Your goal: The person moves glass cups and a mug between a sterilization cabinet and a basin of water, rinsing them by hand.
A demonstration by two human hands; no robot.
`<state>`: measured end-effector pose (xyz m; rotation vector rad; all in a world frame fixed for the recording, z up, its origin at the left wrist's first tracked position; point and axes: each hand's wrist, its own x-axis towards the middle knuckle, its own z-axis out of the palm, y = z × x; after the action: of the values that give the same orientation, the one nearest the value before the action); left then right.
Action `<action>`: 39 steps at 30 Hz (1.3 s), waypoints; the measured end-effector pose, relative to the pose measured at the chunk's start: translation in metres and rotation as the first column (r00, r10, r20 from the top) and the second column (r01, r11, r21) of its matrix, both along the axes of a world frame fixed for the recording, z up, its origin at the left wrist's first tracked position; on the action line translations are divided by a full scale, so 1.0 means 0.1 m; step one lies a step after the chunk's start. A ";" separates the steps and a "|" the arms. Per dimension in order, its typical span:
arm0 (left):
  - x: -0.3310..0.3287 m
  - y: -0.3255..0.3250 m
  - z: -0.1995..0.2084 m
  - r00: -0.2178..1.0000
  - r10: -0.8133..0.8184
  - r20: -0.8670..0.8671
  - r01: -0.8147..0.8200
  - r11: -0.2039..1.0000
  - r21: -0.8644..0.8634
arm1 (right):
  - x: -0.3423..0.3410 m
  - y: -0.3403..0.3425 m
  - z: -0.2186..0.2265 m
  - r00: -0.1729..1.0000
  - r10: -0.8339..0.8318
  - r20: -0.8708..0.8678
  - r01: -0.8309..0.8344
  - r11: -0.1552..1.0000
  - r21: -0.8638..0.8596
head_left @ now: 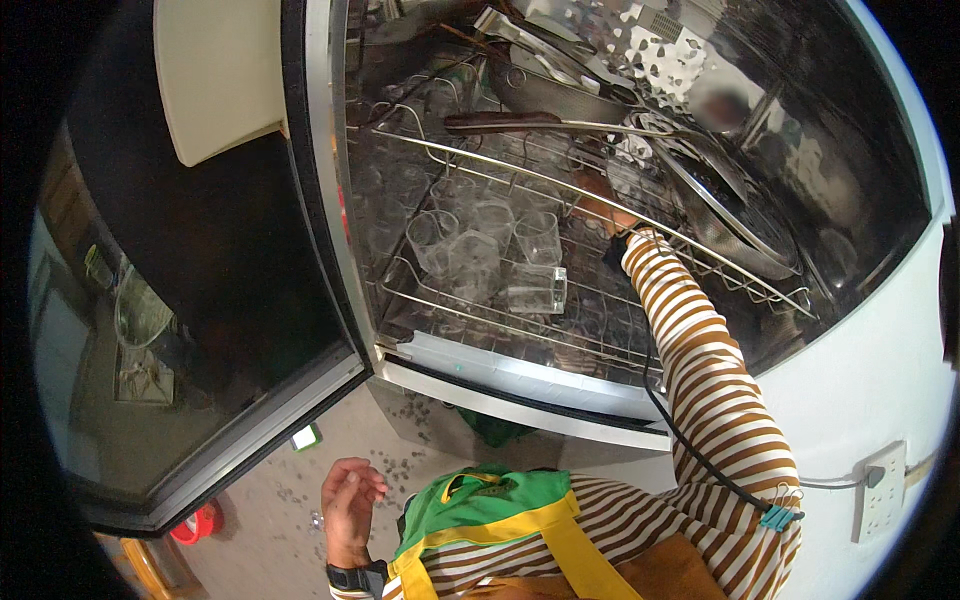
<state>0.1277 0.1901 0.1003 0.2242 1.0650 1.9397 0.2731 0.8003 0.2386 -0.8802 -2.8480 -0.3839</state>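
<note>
My right arm reaches into an open cabinet with wire racks. My right hand is partly behind the wires of the upper rack, beside a transparent container; its fingers are mostly hidden, so any grip cannot be made out. On the lower rack, left of that hand, stand several clear drinking glasses. A square clear glass lies on its side nearest the cabinet's front. Outside, low and left, my left hand is held up, loosely bent, with nothing in it.
The dark glass door hangs open at the left. Pans and lids lean on the upper rack, and a dark-handled pan handle crosses it. A cable runs along my right sleeve. At right is a wall socket; a red round object is on the floor.
</note>
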 end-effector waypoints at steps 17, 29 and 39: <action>0.15 0.06 -0.06 1.000 0.002 -0.006 -0.003 0.999 -0.033 | 0.16 -0.07 0.03 0.997 0.059 -0.058 -0.058 0.998 0.024; 0.53 -0.18 -0.25 0.987 0.065 0.146 -0.049 0.993 -0.108 | 0.30 0.01 -0.13 0.977 0.211 -0.026 -0.202 0.958 0.202; 0.64 -0.85 -0.35 0.976 0.138 0.170 -0.118 0.985 -0.123 | 0.26 -1.01 0.16 0.973 -0.203 0.107 0.196 0.978 0.076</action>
<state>0.1916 0.1049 0.0649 -0.0818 1.0871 1.9648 0.2989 0.6993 0.2550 -1.1725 -2.8376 -0.5639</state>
